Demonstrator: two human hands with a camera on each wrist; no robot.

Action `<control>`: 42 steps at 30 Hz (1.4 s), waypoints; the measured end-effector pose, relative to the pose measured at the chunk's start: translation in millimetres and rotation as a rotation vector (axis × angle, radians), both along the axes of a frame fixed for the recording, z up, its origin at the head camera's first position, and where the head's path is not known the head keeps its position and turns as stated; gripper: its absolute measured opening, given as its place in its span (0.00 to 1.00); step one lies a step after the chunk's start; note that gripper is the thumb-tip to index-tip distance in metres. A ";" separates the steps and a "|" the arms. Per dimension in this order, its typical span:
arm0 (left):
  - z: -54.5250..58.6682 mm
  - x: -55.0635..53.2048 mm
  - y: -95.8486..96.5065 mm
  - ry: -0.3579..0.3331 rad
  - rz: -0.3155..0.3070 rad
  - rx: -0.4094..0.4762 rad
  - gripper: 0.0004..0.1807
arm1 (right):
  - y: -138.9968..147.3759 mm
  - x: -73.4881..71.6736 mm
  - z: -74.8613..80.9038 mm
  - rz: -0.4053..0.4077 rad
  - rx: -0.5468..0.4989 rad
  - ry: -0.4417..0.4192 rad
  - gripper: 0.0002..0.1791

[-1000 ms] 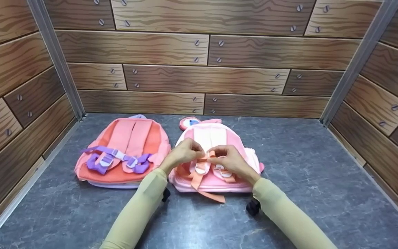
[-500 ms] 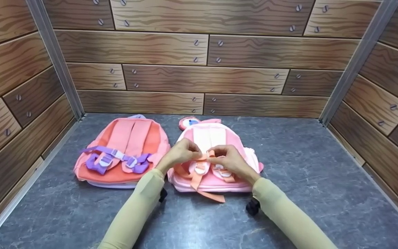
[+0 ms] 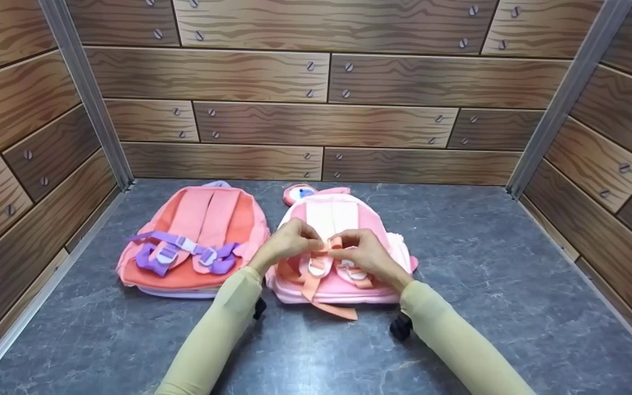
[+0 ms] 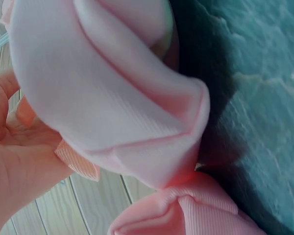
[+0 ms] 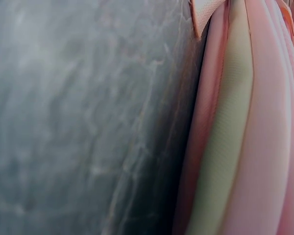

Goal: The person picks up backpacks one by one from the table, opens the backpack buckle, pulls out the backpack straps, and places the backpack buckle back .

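Note:
A pale pink backpack [image 3: 327,216] lies with its shoulder-strap side up in the middle of the surface. Above its lower back, the fingers of my left hand [image 3: 288,241] pinch an orange strap [image 3: 311,286]. My right hand [image 3: 370,255] pinches an orange webbing loop [image 3: 336,242] close beside it; fingers largely hide the part between them. White adjusters [image 3: 317,267] sit below on the shoulder straps. In the left wrist view, the left hand [image 4: 24,161] curls behind the pink fabric [image 4: 98,93] with orange webbing [image 4: 78,160] showing. The right wrist view shows the backpack's side [image 5: 264,127].
To the left lies a coral backpack [image 3: 206,211], its purple straps [image 3: 165,237] joined by a white buckle [image 3: 187,244]. An eye-like plush part [image 3: 298,193] pokes out behind the pink one. Wood-patterned walls [image 3: 272,123] surround the dark marbled tabletop [image 3: 458,241].
My left hand drew slightly left, then came back a little toward the right hand. Right hand and both backpacks stay nearly still.

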State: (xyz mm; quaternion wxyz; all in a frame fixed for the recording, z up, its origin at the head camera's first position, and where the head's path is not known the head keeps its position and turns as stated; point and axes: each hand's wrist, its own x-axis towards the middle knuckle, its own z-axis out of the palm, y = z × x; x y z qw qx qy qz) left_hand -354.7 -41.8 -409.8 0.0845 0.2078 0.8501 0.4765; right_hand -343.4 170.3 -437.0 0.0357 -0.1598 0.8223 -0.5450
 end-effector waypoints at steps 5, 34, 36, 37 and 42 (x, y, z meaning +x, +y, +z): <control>-1.4 -1.6 -5.5 -0.004 -0.009 0.043 0.06 | 0.1 -0.6 0.6 -0.012 0.013 -0.009 0.11; -3.7 -2.2 -1.7 -0.001 -0.005 0.017 0.06 | -6.6 20.4 25.2 0.000 0.013 -0.002 0.10; -3.0 -2.2 -0.1 0.003 0.000 0.014 0.06 | -4.2 13.3 17.2 0.000 0.013 0.001 0.12; -2.6 -2.1 0.8 0.006 -0.001 0.014 0.06 | -3.2 9.9 13.5 0.000 0.013 0.003 0.13; -0.4 -0.5 4.2 0.001 0.010 -0.003 0.06 | -1.2 -1.0 1.3 0.002 0.002 0.020 0.12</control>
